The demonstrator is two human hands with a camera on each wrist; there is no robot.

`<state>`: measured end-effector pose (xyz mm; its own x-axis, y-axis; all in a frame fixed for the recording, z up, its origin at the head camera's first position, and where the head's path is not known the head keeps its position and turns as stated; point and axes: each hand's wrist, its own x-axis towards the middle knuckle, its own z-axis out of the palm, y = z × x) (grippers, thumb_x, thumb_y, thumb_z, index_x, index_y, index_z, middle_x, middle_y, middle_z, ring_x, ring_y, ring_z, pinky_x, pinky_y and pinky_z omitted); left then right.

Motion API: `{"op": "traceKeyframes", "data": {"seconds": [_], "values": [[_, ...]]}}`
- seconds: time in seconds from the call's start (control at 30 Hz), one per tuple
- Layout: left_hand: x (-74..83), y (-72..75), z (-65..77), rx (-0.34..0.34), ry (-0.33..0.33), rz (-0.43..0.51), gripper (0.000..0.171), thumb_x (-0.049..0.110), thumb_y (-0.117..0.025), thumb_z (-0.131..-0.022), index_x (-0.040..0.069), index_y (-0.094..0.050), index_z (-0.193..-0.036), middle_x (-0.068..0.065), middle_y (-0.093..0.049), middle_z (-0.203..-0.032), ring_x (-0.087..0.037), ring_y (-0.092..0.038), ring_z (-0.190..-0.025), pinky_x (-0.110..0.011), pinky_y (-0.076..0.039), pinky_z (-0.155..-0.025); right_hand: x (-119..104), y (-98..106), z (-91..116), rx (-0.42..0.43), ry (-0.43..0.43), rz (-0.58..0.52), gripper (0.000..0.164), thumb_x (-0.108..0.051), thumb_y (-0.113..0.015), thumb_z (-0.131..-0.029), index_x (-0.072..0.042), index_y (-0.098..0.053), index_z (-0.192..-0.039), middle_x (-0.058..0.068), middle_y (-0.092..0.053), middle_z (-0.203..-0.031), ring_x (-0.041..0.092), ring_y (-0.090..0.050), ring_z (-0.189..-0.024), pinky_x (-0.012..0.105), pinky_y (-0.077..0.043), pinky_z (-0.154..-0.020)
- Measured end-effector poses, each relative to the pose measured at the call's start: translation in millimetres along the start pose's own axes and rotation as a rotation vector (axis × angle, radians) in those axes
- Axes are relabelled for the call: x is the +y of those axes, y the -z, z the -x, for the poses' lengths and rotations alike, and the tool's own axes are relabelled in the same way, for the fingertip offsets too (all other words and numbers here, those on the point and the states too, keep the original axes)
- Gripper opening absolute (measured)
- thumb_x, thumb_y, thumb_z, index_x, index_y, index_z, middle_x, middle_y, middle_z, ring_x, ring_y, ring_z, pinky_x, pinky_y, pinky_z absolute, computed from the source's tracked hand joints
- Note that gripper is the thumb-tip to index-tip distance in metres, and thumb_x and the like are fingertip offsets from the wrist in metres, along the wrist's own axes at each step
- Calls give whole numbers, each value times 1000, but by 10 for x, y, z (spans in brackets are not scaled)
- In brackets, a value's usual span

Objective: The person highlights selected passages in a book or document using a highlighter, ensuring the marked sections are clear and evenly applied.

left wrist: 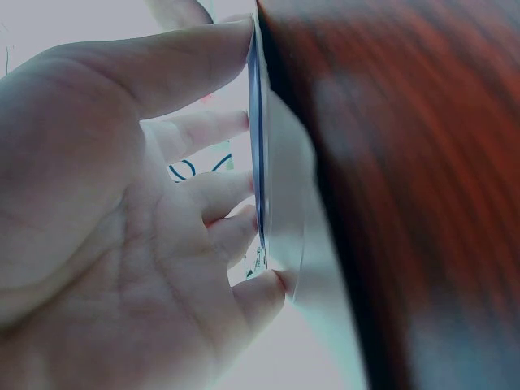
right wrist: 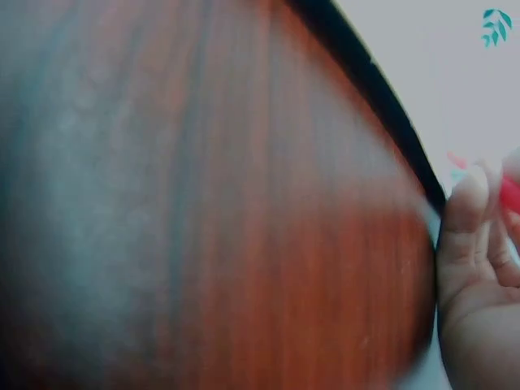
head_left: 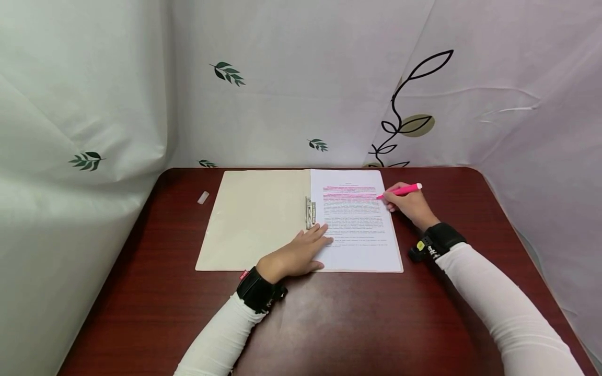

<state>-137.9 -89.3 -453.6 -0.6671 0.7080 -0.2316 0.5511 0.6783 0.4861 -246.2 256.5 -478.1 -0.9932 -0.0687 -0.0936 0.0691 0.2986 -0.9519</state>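
My right hand (head_left: 410, 204) pinches a pink highlighter (head_left: 405, 190), its tip at the right end of a pink-marked line on a printed sheet (head_left: 357, 256). Pink marking covers several lines in the upper part of the text. The sheet lies on the right side of an open cream folder (head_left: 258, 214), beside a metal clip (head_left: 310, 213) at the fold. My left hand (head_left: 301, 253) rests with fingers spread across the sheet's lower left and the folder. In the left wrist view, its fingertips touch the paper (left wrist: 258, 146). The right wrist view catches only part of the highlighter (right wrist: 510, 195).
A small whitish block (head_left: 203, 197), perhaps an eraser or cap, lies on the dark red-brown table (head_left: 367, 324) left of the folder. White curtains (head_left: 291, 83) with leaf patterns hang behind the table's far edge and at its sides.
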Motion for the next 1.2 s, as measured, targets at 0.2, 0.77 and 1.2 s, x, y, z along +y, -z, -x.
{"op": "traceKeyframes", "data": {"seconds": [0.2,0.77,1.2], "values": [[0,-5,16,-1,4,-3,63,25,-65,-102,9,-39,-157,-17,-13,-173,-36,-9,-161,-59,-16,-127,-15,15,18,0,13,-134,23,-14,-71,-98,6,-63,-105,3,-73,-78,7,-63,-63,19,-55,-60],[13,13,-17,-6,14,1,64,25,-66,-102,9,-40,-157,-16,-14,-173,-35,-9,-161,-59,-17,-127,-404,-78,-40,20,38,-87,25,-22,-73,-97,0,-65,-106,1,-70,-81,12,-62,-67,21,-57,-67],[16,9,3,-9,19,5,63,26,-65,-102,10,-39,-158,-15,-13,-173,-34,-9,-161,-58,-16,-127,-599,-422,-117,7,53,-114,20,-18,-73,-97,-1,-68,-107,2,-70,-80,14,-61,-66,23,-55,-68]]}}
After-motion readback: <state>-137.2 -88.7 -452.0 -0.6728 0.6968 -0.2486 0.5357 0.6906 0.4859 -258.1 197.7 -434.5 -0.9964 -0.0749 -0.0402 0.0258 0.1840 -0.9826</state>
